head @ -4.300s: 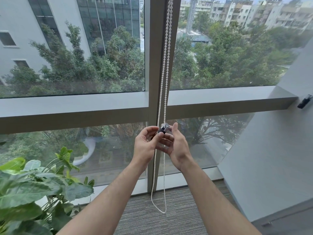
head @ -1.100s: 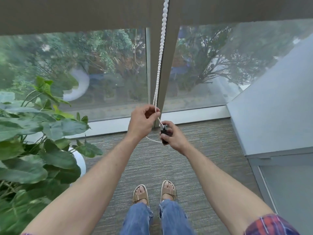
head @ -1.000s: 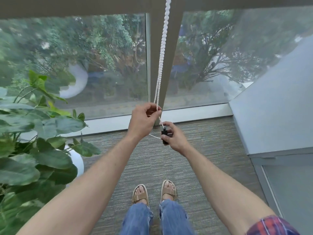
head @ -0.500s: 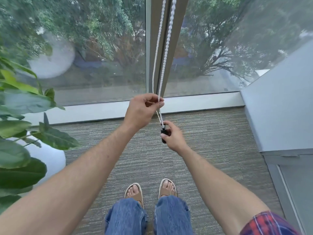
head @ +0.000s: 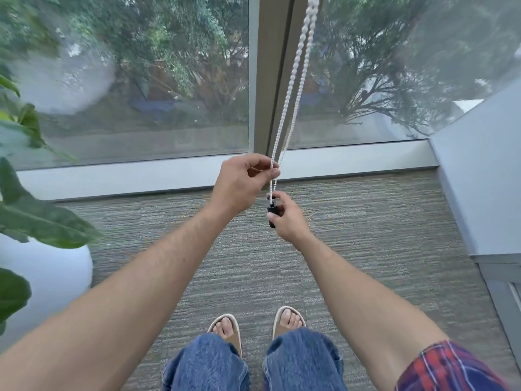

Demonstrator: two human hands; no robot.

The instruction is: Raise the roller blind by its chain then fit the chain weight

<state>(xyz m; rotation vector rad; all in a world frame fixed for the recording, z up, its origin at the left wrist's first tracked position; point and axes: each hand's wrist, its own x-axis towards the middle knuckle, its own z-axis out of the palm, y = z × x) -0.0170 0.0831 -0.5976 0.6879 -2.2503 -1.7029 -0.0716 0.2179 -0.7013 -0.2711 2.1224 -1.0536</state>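
Two strands of the white bead chain [head: 293,88] run down in front of the window mullion [head: 270,66] and meet between my hands. My left hand [head: 239,184] pinches the chain between thumb and forefinger, the other fingers curled in loosely beside them, just above the carpet line of the sill [head: 169,173]. My right hand [head: 287,218] sits just below and slightly to the right of it, fingers wrapped around the black chain weight [head: 271,211], thumb pressed on its top end. The chain's lower end enters the top of the weight; whether it is seated fully I cannot tell, since my fingers cover much of the piece. Both forearms reach forward over grey striped carpet [head: 366,221]. Below them are my jeans [head: 253,365] and sandals [head: 287,317], toes pointing at the glass. At the left edge stand the broad green leaves of a potted plant [head: 42,221] in a round white pot [head: 50,275]. A pale grey wall [head: 485,179] closes the right side, and a plaid sleeve [head: 445,368] shows at my right arm.
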